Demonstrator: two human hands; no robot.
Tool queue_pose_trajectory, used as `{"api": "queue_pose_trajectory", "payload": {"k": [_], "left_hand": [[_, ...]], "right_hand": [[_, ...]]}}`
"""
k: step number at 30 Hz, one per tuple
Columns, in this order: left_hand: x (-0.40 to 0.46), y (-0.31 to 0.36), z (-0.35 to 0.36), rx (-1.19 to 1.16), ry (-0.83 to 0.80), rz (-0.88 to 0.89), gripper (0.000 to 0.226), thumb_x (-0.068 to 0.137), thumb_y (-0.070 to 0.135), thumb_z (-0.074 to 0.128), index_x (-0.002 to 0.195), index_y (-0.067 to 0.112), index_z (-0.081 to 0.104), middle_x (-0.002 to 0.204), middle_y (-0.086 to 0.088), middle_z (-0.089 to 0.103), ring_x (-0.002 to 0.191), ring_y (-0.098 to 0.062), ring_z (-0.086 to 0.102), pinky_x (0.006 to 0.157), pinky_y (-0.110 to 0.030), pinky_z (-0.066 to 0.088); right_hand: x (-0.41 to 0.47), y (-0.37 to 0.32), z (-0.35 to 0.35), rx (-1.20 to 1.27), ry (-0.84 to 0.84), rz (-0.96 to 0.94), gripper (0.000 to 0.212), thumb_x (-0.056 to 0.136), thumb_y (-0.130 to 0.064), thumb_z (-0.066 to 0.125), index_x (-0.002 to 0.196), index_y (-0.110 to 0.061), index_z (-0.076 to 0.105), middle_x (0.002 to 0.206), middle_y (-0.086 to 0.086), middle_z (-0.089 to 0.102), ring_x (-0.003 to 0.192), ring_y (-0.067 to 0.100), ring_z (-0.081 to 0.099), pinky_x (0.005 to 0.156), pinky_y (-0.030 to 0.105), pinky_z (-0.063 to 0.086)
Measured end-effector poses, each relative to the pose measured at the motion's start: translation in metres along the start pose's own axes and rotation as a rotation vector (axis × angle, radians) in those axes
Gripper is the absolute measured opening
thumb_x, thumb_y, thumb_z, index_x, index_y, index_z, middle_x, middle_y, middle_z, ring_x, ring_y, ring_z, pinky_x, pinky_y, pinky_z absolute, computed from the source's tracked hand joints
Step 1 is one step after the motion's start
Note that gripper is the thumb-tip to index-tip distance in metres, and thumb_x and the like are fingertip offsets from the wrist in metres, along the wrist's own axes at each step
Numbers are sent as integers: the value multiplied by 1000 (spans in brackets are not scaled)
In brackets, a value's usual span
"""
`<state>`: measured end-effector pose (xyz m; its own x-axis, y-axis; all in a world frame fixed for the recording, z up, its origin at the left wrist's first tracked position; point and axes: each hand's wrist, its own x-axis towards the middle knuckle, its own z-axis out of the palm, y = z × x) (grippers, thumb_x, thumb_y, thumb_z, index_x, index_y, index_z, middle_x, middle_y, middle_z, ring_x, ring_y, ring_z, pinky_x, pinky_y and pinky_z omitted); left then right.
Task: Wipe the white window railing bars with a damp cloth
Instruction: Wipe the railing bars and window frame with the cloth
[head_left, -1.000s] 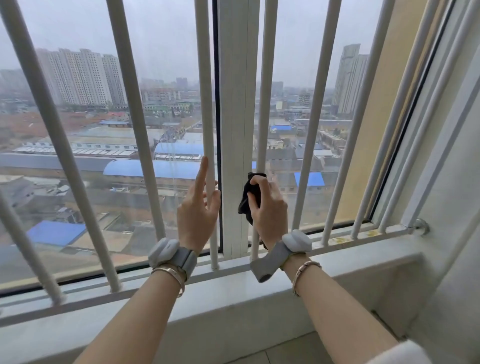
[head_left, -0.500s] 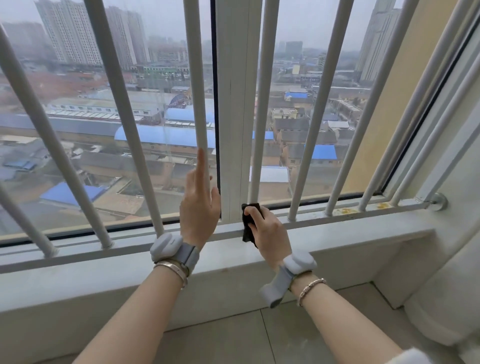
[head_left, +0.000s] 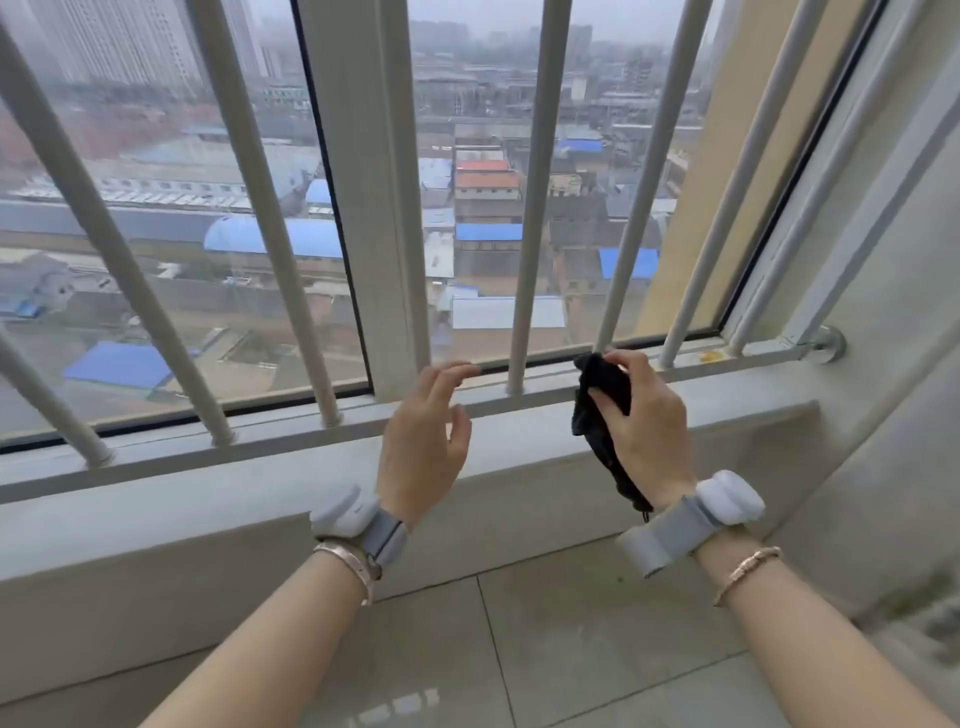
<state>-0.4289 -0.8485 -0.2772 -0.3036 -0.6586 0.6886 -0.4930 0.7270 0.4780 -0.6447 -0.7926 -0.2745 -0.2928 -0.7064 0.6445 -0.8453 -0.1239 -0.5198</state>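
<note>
While your forearms reached in over the tiled floor (head_left: 597, 639) nearest you, both wrists carried grey sensor bands, and the ledge (head_left: 701, 431) lay just beyond them. Your left hand (head_left: 423, 441) hung above the ledge with its fingers loosely curled and nothing in them; half a second earlier it had been raised with the forefinger pointing up along a bar, so it had dropped out of the work. Your right hand (head_left: 641, 431) gripped the black cloth (head_left: 597, 410), thumb across its front and the tail hanging toward your wrist. A second earlier that cloth had been up at mid-height on the bar just right of the window post (head_left: 363, 208); then it had slid to that bar's foot. At this moment it sat farther right, at the base of the next bar (head_left: 631, 218) over, right where it meets the bottom rail (head_left: 260, 441). I judged from this that one bar had been finished and the next stroke was about to start from the bottom. Farther right, more bars (head_left: 727, 208) remained ahead of you. Whether the cloth was pressed against the bar I could not tell.
</note>
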Motion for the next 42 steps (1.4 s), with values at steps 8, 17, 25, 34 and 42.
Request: {"api": "queue_pose_trajectory", "payload": {"k": [8, 17, 25, 34, 42], "left_hand": [[30, -8, 52, 15, -190, -287, 42, 100, 23, 31, 142, 21, 29, 129, -4, 55, 118, -22, 49, 89, -31, 36], [28, -9, 72, 335, -74, -237, 39, 95, 40, 26, 106, 20, 58, 55, 11, 45, 58, -22, 52, 61, -29, 26], [32, 3, 72, 246, -92, -334, 29, 97, 33, 34, 110, 24, 59, 46, 12, 41, 52, 0, 45, 58, -27, 27], [33, 15, 75, 189, -120, -416, 49, 89, 56, 25, 108, 27, 60, 62, 19, 55, 62, -6, 51, 59, -22, 34], [34, 9, 77, 206, -112, -425, 48, 91, 51, 27, 98, 17, 59, 81, 0, 69, 72, -23, 57, 67, -34, 38]], "right_hand": [[34, -17, 62, -150, 137, -156, 18, 84, -24, 52, 96, -14, 60, 83, 4, 61, 74, 25, 58, 50, 29, 48], [27, 65, 64, -434, -36, -708, 29, 87, -12, 62, 115, -8, 64, 120, 5, 63, 116, 24, 48, 92, 36, 33], [-1, 23, 86, -278, 5, -583, 38, 78, -3, 66, 114, 6, 61, 112, 18, 65, 105, 32, 43, 95, 38, 44], [16, 87, 56, -83, 29, -731, 33, 79, 8, 62, 110, -2, 66, 112, 14, 64, 101, 30, 47, 94, 36, 42], [65, 65, -2, 333, 265, -326, 19, 87, -4, 59, 99, -17, 51, 108, 10, 40, 95, 12, 46, 89, 13, 39]]}}
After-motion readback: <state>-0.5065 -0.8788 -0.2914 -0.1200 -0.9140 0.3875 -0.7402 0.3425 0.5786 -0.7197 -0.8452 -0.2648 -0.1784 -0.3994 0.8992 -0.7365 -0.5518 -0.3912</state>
